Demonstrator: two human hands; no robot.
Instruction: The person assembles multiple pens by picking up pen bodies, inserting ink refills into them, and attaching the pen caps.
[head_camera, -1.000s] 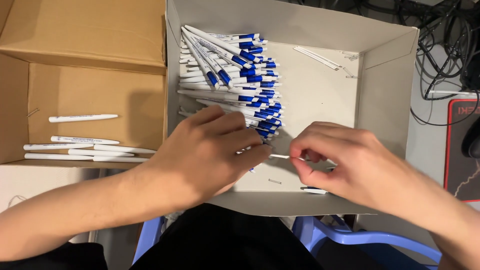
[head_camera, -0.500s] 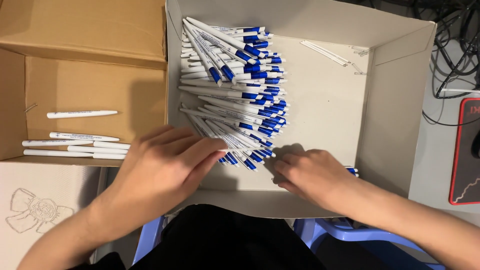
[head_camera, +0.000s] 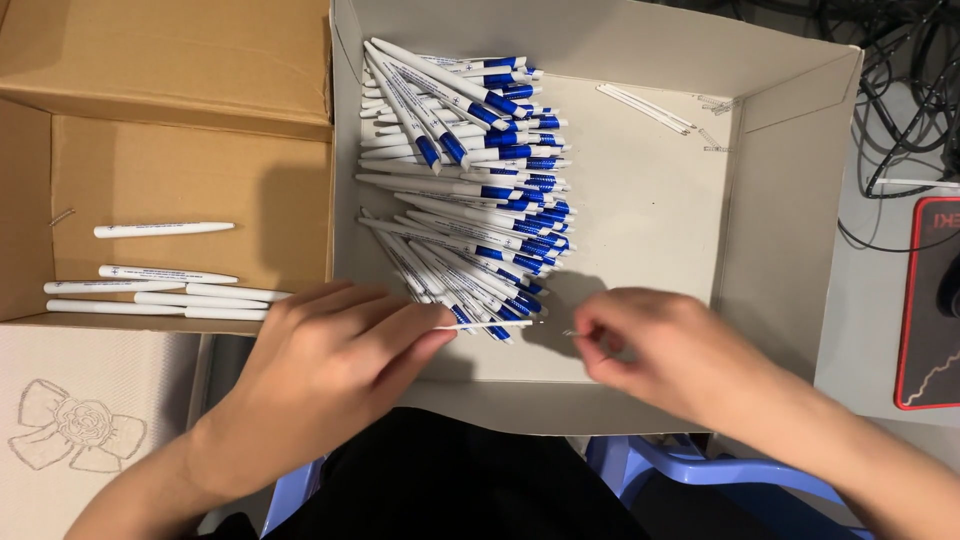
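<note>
My left hand (head_camera: 340, 360) pinched a thin white refill (head_camera: 488, 324) over the grey box (head_camera: 650, 210), beside the blue-white pen pile (head_camera: 470, 170). My right hand (head_camera: 660, 355) pinched a tiny spring (head_camera: 572, 333).

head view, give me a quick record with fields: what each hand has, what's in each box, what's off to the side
left hand: pinches a thin white pen refill at its near end, tip pointing right
right hand: fingertips pinched on a tiny part, too small to identify
grey box: heap of white-and-blue pens on its left side; a few loose refills near the far right corner
brown box: five white pen barrels without blue ends
right edge: black cables, red-trimmed pad
below: blue plastic stool
</note>
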